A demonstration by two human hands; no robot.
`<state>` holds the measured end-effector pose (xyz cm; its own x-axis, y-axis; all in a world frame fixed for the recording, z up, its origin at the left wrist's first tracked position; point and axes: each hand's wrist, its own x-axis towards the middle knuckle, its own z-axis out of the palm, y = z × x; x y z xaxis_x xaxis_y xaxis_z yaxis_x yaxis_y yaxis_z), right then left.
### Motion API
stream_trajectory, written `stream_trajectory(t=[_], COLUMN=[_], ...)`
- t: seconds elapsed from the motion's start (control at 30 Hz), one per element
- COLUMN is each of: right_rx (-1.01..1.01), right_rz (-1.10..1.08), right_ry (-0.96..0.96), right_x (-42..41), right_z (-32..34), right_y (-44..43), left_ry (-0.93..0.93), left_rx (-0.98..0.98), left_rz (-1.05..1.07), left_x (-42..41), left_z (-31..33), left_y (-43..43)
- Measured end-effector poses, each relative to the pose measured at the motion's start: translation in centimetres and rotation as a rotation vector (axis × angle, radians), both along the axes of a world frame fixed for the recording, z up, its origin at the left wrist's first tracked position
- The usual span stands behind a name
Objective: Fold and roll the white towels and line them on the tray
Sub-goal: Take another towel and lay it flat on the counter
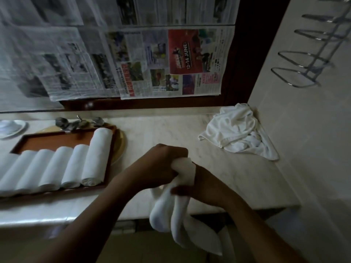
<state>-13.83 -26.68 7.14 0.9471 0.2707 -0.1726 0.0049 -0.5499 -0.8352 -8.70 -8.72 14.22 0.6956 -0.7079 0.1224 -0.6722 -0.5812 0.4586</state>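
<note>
In the lower centre, the left grip (167,162) and right grip (195,185) are both clutching a white towel (171,209), which is hanging past the table (171,130) edge. Rolled towels (76,168) are lying side by side in the tray (57,138) at left.

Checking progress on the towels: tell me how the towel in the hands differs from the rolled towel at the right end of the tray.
The held towel hangs loose and unrolled; the rolled towel is a tight cylinder. The held towel is gripped by the left hand and right hand at the counter edge; the rolled towel lies on the tray, untouched. Both are white.
</note>
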Motion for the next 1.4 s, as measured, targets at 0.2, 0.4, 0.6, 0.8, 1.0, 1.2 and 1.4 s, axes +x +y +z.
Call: stream_trajectory(t=[0.2,0.4,0.6,0.8,1.0,1.2,1.4], right_rx=[0.182,0.475,0.489,0.575,0.452,0.488,0.249], right_rz=[-0.13,-0.31,-0.144,-0.137,-0.025,-0.025,-0.086], right_ry=[-0.115,-0.019,0.054,0.149,0.174,0.15,0.049], right_x=[0.0,-0.8,-0.5,0.2,0.9,2.1,2.5], right_z=[1.3,1.7,3.4,5.4,6.0,5.3,5.3], right_y=[0.1,0.1,3.5,5.6,5.1,5.7,5.5], left_ry=[-0.035,0.33,0.159,0.172,0.143,0.113,0.086], left_rx=[0.158,-0.431,-0.452,-0.382,-0.223,-0.179,-0.103], left_rz=[0.305,0.391,0.089,-0.009,-0.011,0.038,0.144], left_x=[1.6,1.6,1.6,2.5,3.2,3.3,3.8], left_z=[-1.6,-3.0,0.4,2.0,1.3,-0.2,-1.7], left_y=[6.6,11.4,8.7,9.8,12.2,14.0,16.8])
